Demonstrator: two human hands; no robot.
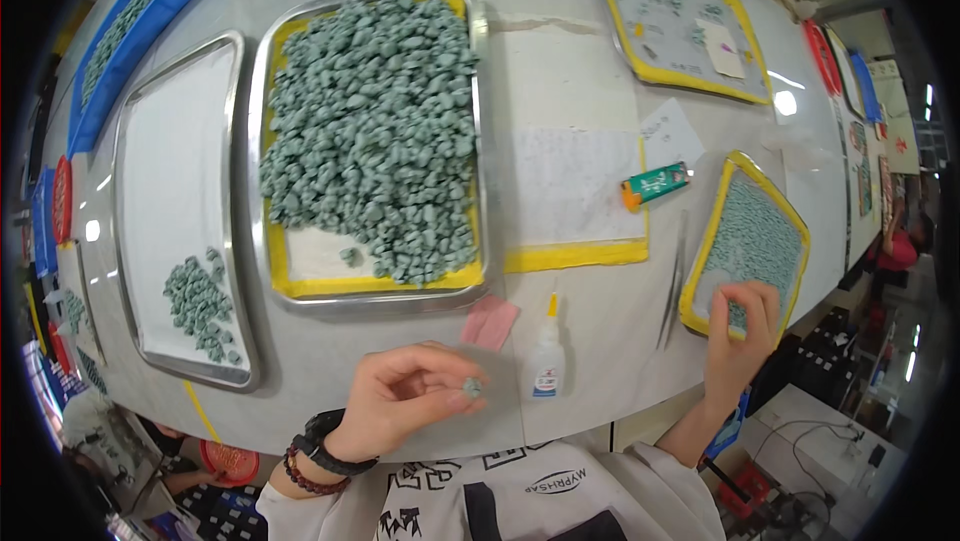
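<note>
One stone (472,387) is pinched in the left hand (405,393), green chips (755,226) lying beyond the nearer right hand (745,326), its grip unclear.

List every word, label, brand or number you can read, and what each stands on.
Wording is not copied here; print shows on:
White sweatshirt: black lettering, large and small.
Yellow-tipped bottle: small print, mostly blurred.
Green-and-orange container: pale print, too small.
Yellow-edged sheet: faint marks, too blurred.
</note>
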